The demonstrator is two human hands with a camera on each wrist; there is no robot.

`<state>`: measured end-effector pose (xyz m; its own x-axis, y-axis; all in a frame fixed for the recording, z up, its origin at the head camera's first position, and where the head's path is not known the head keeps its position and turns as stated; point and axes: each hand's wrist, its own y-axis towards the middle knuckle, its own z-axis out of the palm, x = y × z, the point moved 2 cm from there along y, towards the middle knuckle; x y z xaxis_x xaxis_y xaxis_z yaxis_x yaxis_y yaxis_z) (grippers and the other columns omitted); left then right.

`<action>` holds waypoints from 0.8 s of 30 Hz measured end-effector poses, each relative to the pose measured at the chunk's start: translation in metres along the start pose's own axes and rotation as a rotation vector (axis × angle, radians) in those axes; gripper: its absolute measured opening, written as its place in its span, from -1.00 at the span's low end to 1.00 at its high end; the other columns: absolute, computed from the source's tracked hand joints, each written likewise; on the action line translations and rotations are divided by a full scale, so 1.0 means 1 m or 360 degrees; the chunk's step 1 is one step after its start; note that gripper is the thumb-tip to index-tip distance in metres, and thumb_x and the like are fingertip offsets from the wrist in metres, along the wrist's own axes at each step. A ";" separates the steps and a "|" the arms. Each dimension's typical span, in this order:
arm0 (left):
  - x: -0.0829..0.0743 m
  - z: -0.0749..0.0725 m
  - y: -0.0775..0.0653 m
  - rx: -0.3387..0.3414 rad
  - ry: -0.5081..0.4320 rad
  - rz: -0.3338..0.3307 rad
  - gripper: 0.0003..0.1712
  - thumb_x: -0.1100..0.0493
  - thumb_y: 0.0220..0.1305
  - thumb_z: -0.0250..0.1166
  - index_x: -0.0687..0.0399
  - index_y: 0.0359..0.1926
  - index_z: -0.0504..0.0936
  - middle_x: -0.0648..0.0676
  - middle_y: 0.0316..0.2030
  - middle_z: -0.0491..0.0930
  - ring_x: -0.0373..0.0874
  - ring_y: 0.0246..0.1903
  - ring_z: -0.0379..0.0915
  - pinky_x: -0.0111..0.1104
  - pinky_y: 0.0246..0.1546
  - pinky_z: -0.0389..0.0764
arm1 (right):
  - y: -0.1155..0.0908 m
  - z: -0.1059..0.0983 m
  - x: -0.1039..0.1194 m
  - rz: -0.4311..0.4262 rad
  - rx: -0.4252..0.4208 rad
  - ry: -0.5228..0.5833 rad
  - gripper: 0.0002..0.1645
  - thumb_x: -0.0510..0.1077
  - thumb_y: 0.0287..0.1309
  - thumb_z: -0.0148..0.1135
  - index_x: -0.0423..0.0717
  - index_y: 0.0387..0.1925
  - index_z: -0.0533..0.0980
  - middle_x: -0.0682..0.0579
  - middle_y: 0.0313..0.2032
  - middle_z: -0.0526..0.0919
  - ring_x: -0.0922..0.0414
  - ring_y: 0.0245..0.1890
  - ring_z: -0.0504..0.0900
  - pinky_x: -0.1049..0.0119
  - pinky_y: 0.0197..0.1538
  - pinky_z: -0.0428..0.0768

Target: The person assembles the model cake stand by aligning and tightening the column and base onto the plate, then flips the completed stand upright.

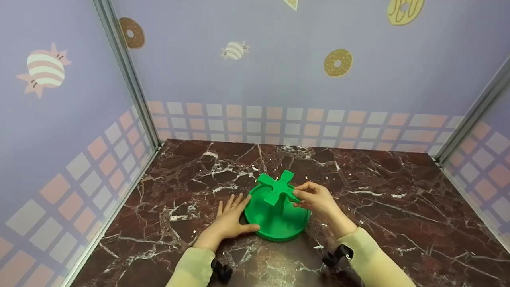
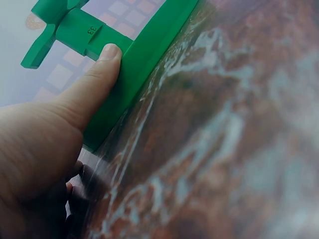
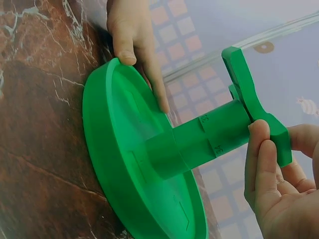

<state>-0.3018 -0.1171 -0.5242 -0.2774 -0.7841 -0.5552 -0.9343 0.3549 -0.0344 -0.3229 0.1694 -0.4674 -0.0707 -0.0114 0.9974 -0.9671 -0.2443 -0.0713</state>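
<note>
A green round tray [image 1: 285, 227] with a raised rim lies on the tabletop. From its middle rises a thick green post [image 3: 199, 137] with small numbers printed on it. At the post's upper end sits a green four-armed cross piece [image 1: 280, 186]; in the right wrist view the two touch. My right hand [image 1: 318, 201] pinches one arm of the cross piece between thumb and fingers. On the tray's left side, my left hand [image 1: 229, 221] rests with fingers spread, its thumb and fingertips touching the rim. The underside of the tray is hidden.
The dark red marbled tabletop [image 1: 382, 223] has white veins and small pale specks. Patterned wall panels stand behind [image 1: 279, 79] and at both sides, joined by grey metal posts [image 1: 131, 79]. A black wrist mount shows below each sleeve.
</note>
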 end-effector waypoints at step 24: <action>0.000 0.000 0.000 -0.0020 -0.0019 0.0002 0.24 -0.45 0.14 0.40 -0.09 0.66 0.05 0.25 0.64 -0.06 0.27 0.65 -0.31 0.33 0.55 -0.42 | -0.013 0.027 -0.003 -0.0036 -0.0040 0.0068 -0.85 -0.28 0.32 0.32 -0.22 -0.24 0.47 0.06 -0.38 0.68 0.15 -0.44 0.75 0.09 -0.04 0.80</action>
<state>-0.3014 -0.1173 -0.5242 -0.2761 -0.7773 -0.5654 -0.9367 0.3494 -0.0229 -0.3038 0.1465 -0.4697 -0.0589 0.0354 0.9976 -0.9744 -0.2194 -0.0497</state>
